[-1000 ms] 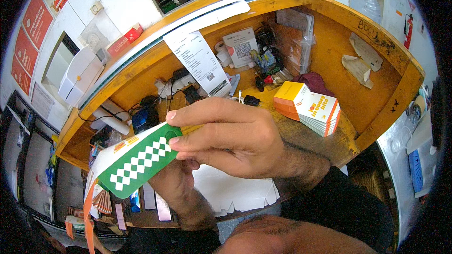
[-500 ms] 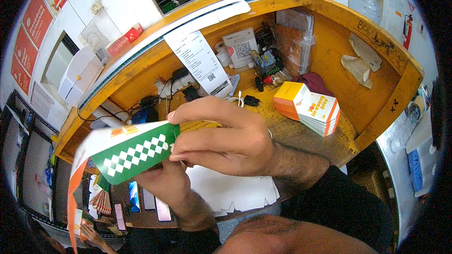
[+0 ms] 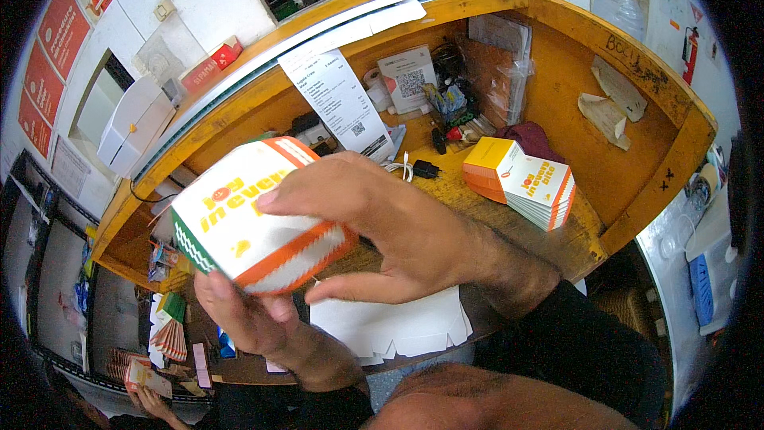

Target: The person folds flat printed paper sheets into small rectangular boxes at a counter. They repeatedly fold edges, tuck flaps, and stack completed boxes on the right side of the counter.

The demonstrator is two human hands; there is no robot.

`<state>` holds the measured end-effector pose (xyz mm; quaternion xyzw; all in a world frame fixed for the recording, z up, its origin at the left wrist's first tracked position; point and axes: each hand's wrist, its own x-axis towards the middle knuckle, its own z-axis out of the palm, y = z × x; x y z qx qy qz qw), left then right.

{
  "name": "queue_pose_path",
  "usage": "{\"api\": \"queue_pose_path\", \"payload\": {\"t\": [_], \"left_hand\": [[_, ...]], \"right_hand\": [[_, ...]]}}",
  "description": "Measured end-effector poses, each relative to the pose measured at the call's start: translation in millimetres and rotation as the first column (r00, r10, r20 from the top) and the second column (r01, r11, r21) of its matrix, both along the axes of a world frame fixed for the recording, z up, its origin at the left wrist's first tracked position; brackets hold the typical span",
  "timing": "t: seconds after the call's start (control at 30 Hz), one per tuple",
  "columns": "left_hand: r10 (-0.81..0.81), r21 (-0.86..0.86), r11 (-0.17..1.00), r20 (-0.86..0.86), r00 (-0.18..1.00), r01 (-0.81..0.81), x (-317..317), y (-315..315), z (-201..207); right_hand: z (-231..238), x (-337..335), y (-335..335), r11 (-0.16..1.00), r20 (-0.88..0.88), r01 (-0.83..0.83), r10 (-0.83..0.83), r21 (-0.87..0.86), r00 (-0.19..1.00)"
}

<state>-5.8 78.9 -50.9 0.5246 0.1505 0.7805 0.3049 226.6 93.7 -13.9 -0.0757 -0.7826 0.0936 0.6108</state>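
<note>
A small paper food carton (image 3: 239, 199), white with orange and green patterned bands and yellow-orange lettering, is tilted in the air left of centre, folded into a rounded box shape. My left hand (image 3: 255, 322) grips it from below, fingers at its lower edge. Above and to the right, my right hand (image 3: 390, 223) is open, index finger reaching over the carton's printed face and thumb stretched apart below. Its other fingers are partly hidden. White flat card sheets (image 3: 390, 322) with notched edges lie beneath my hands on the table.
A stack of folded cartons (image 3: 529, 183) rests at right on the yellow wooden counter (image 3: 557, 243). A long receipt (image 3: 338, 103) hangs behind, near a black charger (image 3: 426, 170). At lower left another person's hand (image 3: 155, 404) holds a carton (image 3: 150, 380), beside nested cartons (image 3: 171, 330).
The flat-looking carton has been turned and opened out into a box. My right hand has loosened from its green end flap and spread its thumb and fingers; my left hand has moved left beneath it.
</note>
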Motion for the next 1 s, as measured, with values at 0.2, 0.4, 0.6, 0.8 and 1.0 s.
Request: {"api": "queue_pose_path", "payload": {"t": [0.2, 0.4, 0.6, 0.8, 1.0], "left_hand": [[-0.607, 0.137, 0.793, 0.264, 0.749, 0.594, -28, 19, 0], [0.156, -0.128, 0.981, 0.073, 0.985, -0.146, -22, 27, -32], [-0.853, 0.017, 0.520, 0.062, 0.518, 0.854, -6, 10, 25], [-0.161, -0.071, 0.985, -0.093, 0.983, 0.155, 24, -5, 12], [0.204, 0.069, 0.979, -0.199, 0.959, -0.194, 27, 1, 25]], "right_hand": [[-1, 0, 8, 0.972, 0.262, 0.199, -0.226, 0.126, 0.938], [-4, -7, 8, 0.957, 0.213, 0.186, -0.234, 0.222, 0.949], [-5, 0, 4, 0.886, 0.083, 0.415, -0.438, 0.207, 0.895], [-5, -12, 11, 0.771, -0.048, 0.554, -0.570, 0.314, 0.820], [-6, -3, 12, 0.904, -0.174, 0.373, -0.341, 0.209, 0.924]]}}
